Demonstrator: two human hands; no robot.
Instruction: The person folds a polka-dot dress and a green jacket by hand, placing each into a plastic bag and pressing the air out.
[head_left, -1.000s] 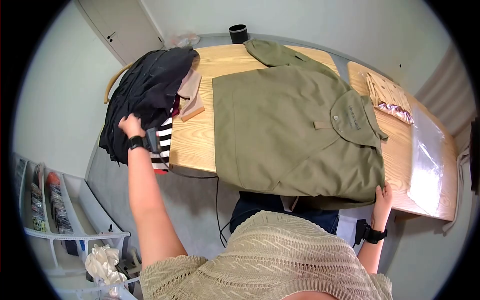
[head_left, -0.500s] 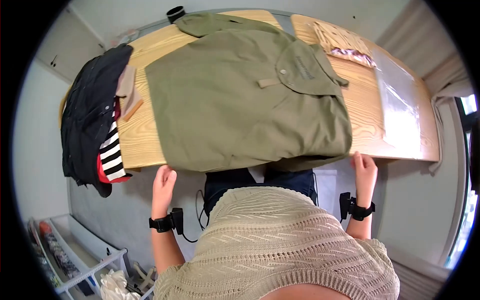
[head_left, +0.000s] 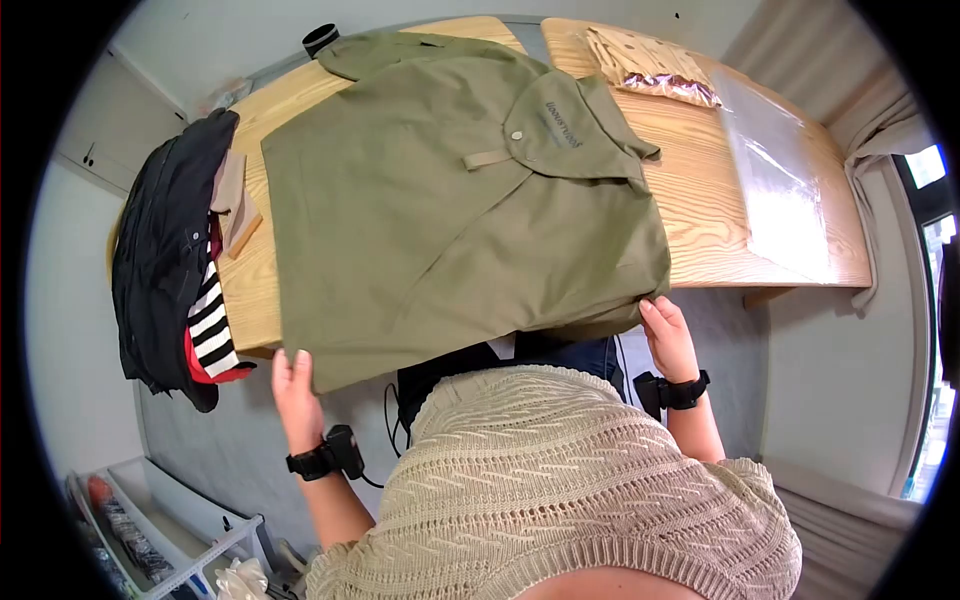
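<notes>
One large olive-green woven shirt (head_left: pixel 400 220) lay spread across two pale wood-grained tables, a left table (head_left: pixel 252 280) under most of it and a right table (head_left: pixel 700 215) under its collar end. One sleeve showed, on the shirt's far side; its collar pointed right, with one line of dark lettering inside the neck, and one narrow tan tab (head_left: pixel 487 159) lay on the front.

Two bare hands met the shirt. The left hand (head_left: pixel 298 398) pinched its near left corner between thumb and fingers, a narrow grip; the right hand (head_left: pixel 670 338) pinched its near right edge just as narrowly. Two black wrist straps (head_left: pixel 684 391), one per arm, carried one dark box each, on the near side of the shirt.

Left of the shirt hung a heap of black fabric clothing (head_left: pixel 160 260), with one black-and-white striped cloth (head_left: pixel 212 328) beneath it and one beige cloth (head_left: pixel 228 190) between heap and shirt. Right of the shirt lay two items: one folded tan garment in shiny wrapping (head_left: pixel 650 65) and one clear flat plastic sheet (head_left: pixel 775 180). Beyond the shirt's far left stood one black bin (head_left: pixel 320 40).
</notes>
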